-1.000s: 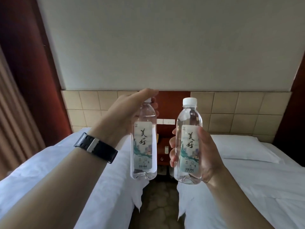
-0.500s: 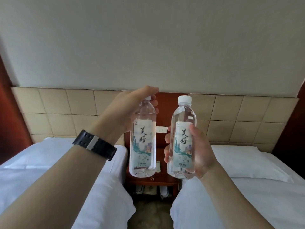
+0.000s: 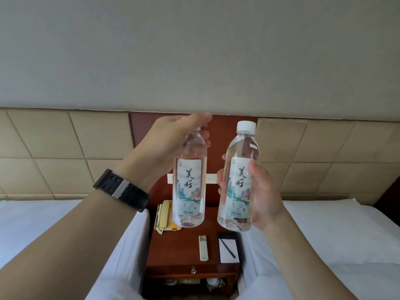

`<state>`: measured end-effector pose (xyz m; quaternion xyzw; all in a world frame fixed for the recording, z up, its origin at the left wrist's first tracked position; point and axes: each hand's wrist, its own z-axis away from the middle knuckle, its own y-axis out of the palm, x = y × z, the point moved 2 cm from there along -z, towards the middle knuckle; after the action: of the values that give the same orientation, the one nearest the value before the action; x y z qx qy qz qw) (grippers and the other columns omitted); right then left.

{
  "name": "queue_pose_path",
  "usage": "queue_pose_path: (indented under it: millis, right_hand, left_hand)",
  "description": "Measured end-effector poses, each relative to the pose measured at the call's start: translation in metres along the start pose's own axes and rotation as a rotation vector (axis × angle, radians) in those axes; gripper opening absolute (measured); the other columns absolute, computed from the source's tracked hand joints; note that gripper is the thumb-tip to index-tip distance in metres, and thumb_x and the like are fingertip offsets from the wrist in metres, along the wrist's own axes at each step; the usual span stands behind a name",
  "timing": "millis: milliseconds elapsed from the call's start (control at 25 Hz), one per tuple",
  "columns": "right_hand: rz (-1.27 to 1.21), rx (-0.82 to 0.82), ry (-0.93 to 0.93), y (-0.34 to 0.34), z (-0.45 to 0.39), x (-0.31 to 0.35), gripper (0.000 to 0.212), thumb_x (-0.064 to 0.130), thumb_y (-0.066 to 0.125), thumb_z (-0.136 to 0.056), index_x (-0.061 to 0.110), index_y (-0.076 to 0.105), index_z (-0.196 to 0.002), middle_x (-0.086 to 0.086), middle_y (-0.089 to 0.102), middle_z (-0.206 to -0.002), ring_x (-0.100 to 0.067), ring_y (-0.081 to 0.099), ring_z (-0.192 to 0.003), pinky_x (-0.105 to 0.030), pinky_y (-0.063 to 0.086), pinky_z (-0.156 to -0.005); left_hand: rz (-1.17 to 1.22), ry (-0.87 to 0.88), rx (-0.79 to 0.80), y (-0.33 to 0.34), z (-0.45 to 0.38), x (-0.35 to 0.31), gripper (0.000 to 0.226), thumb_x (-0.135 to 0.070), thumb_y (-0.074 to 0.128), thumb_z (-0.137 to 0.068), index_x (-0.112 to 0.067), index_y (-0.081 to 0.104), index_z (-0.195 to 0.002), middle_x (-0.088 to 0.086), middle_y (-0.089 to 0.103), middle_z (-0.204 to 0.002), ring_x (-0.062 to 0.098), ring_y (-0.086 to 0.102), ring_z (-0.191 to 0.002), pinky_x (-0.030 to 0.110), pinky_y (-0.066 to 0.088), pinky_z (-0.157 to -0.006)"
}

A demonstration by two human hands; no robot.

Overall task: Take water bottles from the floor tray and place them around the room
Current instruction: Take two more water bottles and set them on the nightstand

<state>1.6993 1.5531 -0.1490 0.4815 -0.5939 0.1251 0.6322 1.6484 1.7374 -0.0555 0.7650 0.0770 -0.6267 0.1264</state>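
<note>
Change: I see the table [image 3: 186, 245] top fully now; earlier only its front edge showed.
Left hand [image 3: 166, 144]: closed over the cap of the left bottle [image 3: 190, 185], which hangs upright above the table.
Right hand [image 3: 259, 198]: wrapped round the right bottle [image 3: 238, 182], held upright beside it.
Bottles: clear ribbed plastic, pale printed labels, white cap.
Table: red-brown wood between two white beds [image 3: 337, 239], carrying a phone [image 3: 164, 215], remote [image 3: 203, 247] and notepad [image 3: 227, 252].
</note>
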Motion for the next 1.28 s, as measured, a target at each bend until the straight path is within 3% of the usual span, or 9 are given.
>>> queue_pose_path:
  millis: [160,320,480,600,760,920,1120,1280]
  right_hand:
    - [0.061,-0.055,0.027,-0.091,-0.094,-0.028,0.059,0.061,0.078,-0.063,0.020,0.071,-0.104,-0.008,0.071,-0.086,-0.018,0.067,-0.068,-0.031,0.055,-0.061]
    - [0.195,-0.078,0.020,-0.182,-0.187,-0.084,0.060,0.063,0.082,-0.055,0.021,0.068,-0.096,-0.005,0.070,-0.081,-0.019,0.065,-0.071,-0.033,0.052,-0.066]
    - [0.201,0.017,0.024,-0.270,-0.250,-0.175,0.061,0.039,0.083,-0.063,0.013,0.056,-0.109,-0.010,0.061,-0.090,-0.022,0.062,-0.081,-0.037,0.050,-0.074]
    - [0.245,0.054,-0.006,-0.339,-0.277,-0.268,0.046,0.017,0.072,-0.069,0.018,0.057,-0.113,-0.012,0.059,-0.098,-0.026,0.059,-0.095,-0.041,0.048,-0.086]
    - [0.317,0.122,-0.019,-0.431,-0.291,-0.388,0.047,0.011,0.068,-0.064,0.009,0.053,-0.109,-0.016,0.062,-0.092,-0.026,0.061,-0.086,-0.038,0.049,-0.077]
    - [0.429,0.153,0.019,-0.504,-0.298,-0.478,0.057,0.009,0.066,-0.058,0.011,0.051,-0.112,-0.019,0.061,-0.094,-0.030,0.060,-0.092,-0.046,0.046,-0.082]
    - [0.455,0.100,0.125,-0.540,-0.316,-0.544,0.054,-0.004,0.058,-0.059,0.021,0.060,-0.107,-0.010,0.069,-0.093,-0.026,0.067,-0.094,-0.042,0.051,-0.083]
    - [0.378,0.065,0.129,-0.549,-0.325,-0.559,0.053,-0.005,0.056,-0.057,0.019,0.062,-0.103,-0.011,0.063,-0.095,-0.031,0.057,-0.097,-0.042,0.048,-0.084]
  left_hand:
    - [-0.003,0.021,-0.030,-0.011,-0.103,0.082,0.022,-0.035,0.081,-0.072,-0.014,0.075,-0.072,0.005,0.074,-0.070,0.025,0.074,-0.072,0.039,0.060,-0.067]
    - [-0.019,0.051,-0.040,-0.030,-0.195,0.187,0.026,-0.042,0.081,-0.069,-0.018,0.074,-0.063,0.001,0.072,-0.066,0.024,0.072,-0.071,0.036,0.060,-0.066]
    - [-0.077,0.158,-0.021,-0.052,-0.253,0.304,0.029,-0.045,0.075,-0.075,-0.020,0.070,-0.061,-0.002,0.070,-0.064,0.024,0.069,-0.072,0.028,0.057,-0.060]
    - [-0.117,0.223,-0.016,-0.073,-0.275,0.421,0.030,-0.043,0.073,-0.075,-0.016,0.070,-0.061,0.007,0.070,-0.065,0.028,0.067,-0.063,0.033,0.056,-0.060]
    - [-0.144,0.201,-0.065,-0.102,-0.296,0.579,0.027,-0.036,0.075,-0.076,-0.016,0.069,-0.060,0.017,0.070,-0.070,0.028,0.061,-0.060,0.033,0.049,-0.055]
    - [-0.134,0.222,-0.071,-0.118,-0.304,0.698,0.027,-0.025,0.074,-0.082,-0.013,0.069,-0.058,0.012,0.070,-0.065,0.023,0.062,-0.056,0.027,0.052,-0.049]
    - [-0.104,0.245,-0.024,-0.122,-0.309,0.782,0.030,-0.027,0.074,-0.083,-0.009,0.069,-0.060,0.012,0.067,-0.063,0.021,0.058,-0.058,0.024,0.046,-0.052]
    - [-0.181,0.265,-0.019,-0.123,-0.314,0.805,0.030,-0.029,0.073,-0.083,-0.008,0.071,-0.061,0.021,0.069,-0.068,0.014,0.055,-0.055,0.023,0.046,-0.052]
